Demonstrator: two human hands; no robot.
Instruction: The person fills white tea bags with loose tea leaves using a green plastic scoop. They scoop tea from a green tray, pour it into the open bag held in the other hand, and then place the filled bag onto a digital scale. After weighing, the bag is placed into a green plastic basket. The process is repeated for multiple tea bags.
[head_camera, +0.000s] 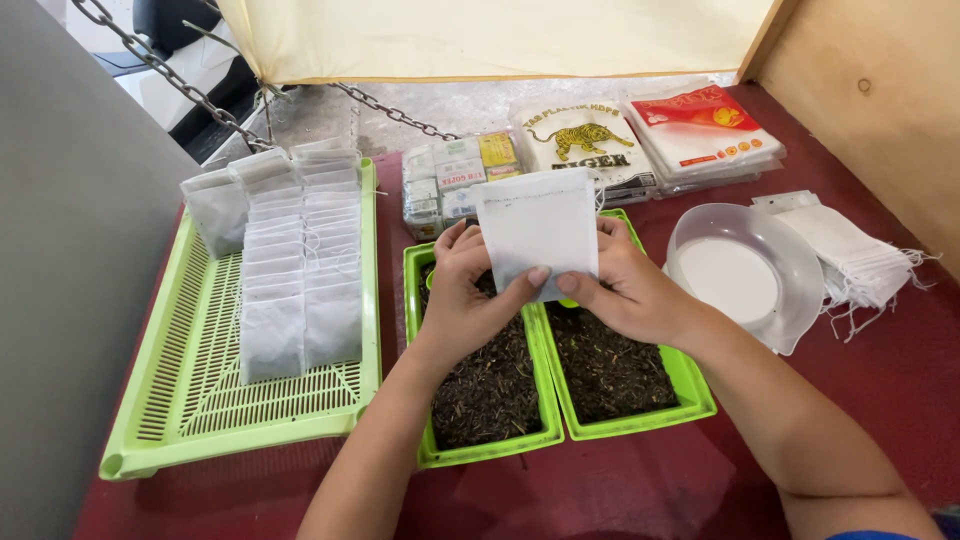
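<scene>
Left hand (462, 290), right hand (625, 290): pinch white pouch (538, 232) | below: tea trays (545, 380)

Two bare hands are at work, a left hand (462, 290) and a right hand (625, 285), sharing one white paper filter bag (538, 232) between them. Under them sit two small bright-green plastic trays (545, 380) of dark loose tea leaves. To the left lies one large lime-green slotted plastic tray (190, 400) carrying two rows of filled white bags (300, 270), too overlapped to count singly. One clear round plastic bowl (745, 275) stands to the right, with one heap of empty stringed white bags (860, 262) beside it. Behind are two stacks of printed plastic packets (650, 140) and two grey metal chains (180, 80).
</scene>
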